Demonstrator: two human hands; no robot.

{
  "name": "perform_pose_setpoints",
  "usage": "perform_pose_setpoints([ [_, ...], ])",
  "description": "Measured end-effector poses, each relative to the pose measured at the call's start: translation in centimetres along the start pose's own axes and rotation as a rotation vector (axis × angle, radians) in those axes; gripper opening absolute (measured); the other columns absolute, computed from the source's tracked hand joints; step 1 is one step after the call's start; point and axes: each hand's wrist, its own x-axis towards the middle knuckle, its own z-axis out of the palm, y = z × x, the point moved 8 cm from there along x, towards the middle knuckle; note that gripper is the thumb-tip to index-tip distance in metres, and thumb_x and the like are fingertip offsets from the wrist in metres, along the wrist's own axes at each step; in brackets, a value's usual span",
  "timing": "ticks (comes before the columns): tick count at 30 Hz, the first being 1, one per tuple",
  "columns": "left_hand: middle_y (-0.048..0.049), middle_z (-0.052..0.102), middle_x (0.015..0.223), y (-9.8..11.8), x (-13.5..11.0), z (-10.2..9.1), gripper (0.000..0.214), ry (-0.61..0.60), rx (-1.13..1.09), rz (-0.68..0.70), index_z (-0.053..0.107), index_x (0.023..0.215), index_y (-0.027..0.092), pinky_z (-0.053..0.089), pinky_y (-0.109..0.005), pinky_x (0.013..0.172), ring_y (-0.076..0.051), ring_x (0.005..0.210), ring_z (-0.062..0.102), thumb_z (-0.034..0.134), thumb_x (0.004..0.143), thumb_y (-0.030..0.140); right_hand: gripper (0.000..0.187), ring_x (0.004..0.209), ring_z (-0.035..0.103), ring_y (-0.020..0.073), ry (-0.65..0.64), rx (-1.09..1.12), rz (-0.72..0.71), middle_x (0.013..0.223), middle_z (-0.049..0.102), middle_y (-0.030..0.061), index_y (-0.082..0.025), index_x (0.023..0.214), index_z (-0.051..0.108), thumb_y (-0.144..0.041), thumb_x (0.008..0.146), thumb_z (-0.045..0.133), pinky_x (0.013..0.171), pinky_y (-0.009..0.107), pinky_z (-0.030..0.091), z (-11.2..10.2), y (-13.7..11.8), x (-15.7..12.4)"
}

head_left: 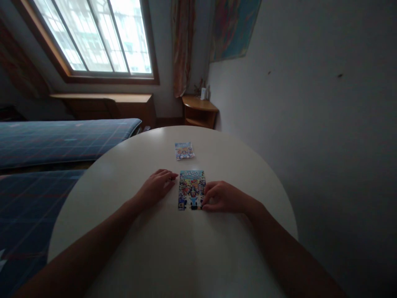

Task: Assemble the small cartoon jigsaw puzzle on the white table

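A small, colourful jigsaw puzzle (191, 186) with cartoon figures and lettering along its top lies flat on the white round table. White gaps show between the pieces along its lower edge. My right hand (221, 196) is at the puzzle's lower right corner, thumb and fingers pinched on a puzzle piece there; the fingers cover most of that piece. Beside the puzzle's upper left edge, my left hand (158, 185) rests on the tabletop with fingers stretched forward and thumb apart. A small dark spot shows under its fingertips, too small to name.
Beyond the puzzle lies a small printed packet (184, 150) on the round table (124, 248). A bed with a blue plaid cover (62, 140) stands at the left. The wall (325, 145) runs along the right, and a corner shelf (200, 103) stands behind the table.
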Motion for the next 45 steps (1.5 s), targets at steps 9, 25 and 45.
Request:
perform_pose_setpoints([
  [9, -0.0093, 0.066, 0.122, -0.9, -0.8, -0.4, 0.034, -0.037, -0.037, 0.012, 0.064, 0.122, 0.021, 0.045, -0.046, 0.104, -0.028, 0.12, 0.055, 0.057, 0.093, 0.038, 0.013, 0.072, 0.061, 0.0109, 0.001, 0.024, 0.013, 0.089, 0.066, 0.0034, -0.021, 0.09, 0.08, -0.028, 0.081, 0.074, 0.072, 0.025, 0.047, -0.1, 0.1, -0.1],
  [25, -0.0066, 0.069, 0.104, -0.7, -0.4, -0.2, 0.027, -0.026, -0.17, -0.003, 0.064, 0.116, 0.022, 0.048, -0.042, 0.099, -0.025, 0.11, 0.058, 0.057, 0.091, 0.026, 0.031, 0.07, 0.06, 0.0117, 0.005, 0.024, 0.019, 0.086, 0.066, 0.0042, -0.019, 0.101, 0.077, -0.043, 0.083, 0.071, 0.067, 0.025, 0.047, -0.2, 0.0, -0.1],
  [45, -0.0027, 0.075, 0.092, 2.9, -1.2, -1.5, 0.016, -0.069, -0.352, -0.056, 0.075, 0.09, 0.024, 0.052, -0.035, 0.084, -0.02, 0.086, 0.068, 0.061, 0.09, 0.034, 0.031, 0.064, 0.054, 0.0093, 0.032, 0.058, 0.07, 0.088, 0.068, 0.0032, -0.019, 0.106, 0.075, -0.011, 0.081, 0.059, 0.058, 0.021, 0.04, -0.1, 0.2, 0.0],
])
